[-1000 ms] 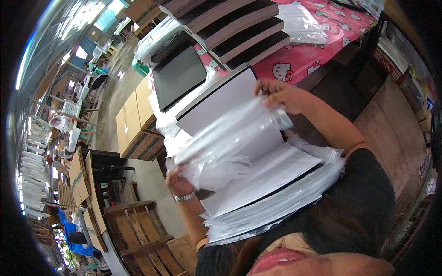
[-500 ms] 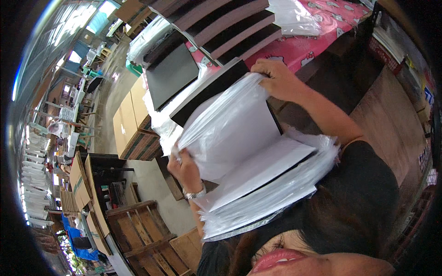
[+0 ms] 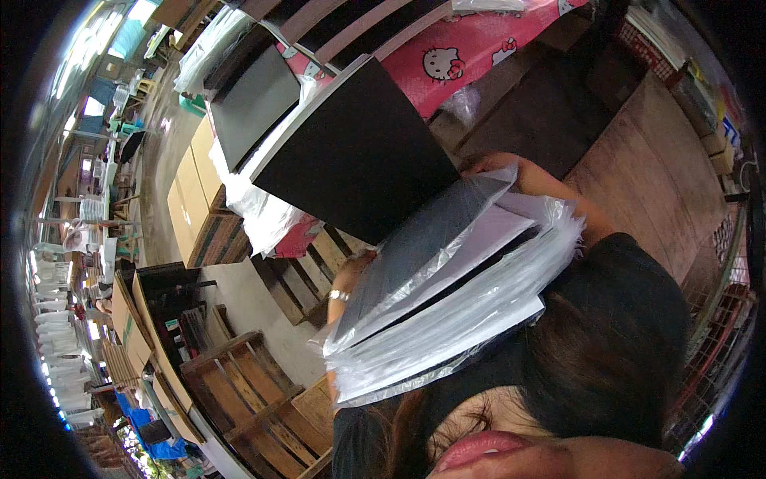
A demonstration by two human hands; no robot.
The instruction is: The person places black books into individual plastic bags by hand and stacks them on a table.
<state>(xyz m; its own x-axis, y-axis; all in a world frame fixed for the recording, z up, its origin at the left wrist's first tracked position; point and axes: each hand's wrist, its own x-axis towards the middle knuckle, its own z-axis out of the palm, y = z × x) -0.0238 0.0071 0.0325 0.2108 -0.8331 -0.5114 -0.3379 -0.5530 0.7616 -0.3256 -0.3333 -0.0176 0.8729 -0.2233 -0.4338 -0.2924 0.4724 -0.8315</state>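
A clear plastic sleeve (image 3: 431, 227) stretches between my hands at chest height. My left hand (image 3: 356, 265) closes on its left edge, with the fingertips hidden. At the upper right corner, my right hand (image 3: 485, 162) grips the sleeve, its fingers partly covered by the film. Beneath lies a thick pile of plastic sleeves (image 3: 447, 343) against my front, with a pale sheet (image 3: 479, 247) near its top. Just beyond my hands, a flat black board (image 3: 351, 152) lies on the stack in front, its near corners close to both hands.
A grey board (image 3: 259, 104) lies beyond to the left, with crumpled white plastic (image 3: 259, 211) below it. Several black boards stand in a row at the back by a pink printed cloth (image 3: 415, 72). Cardboard boxes (image 3: 191, 195) and a wooden pallet (image 3: 247, 399) are at left.
Both hands have come down and toward me, drawing the plastic sleeve from the upright position to the pile. The black board's broad face now shows.
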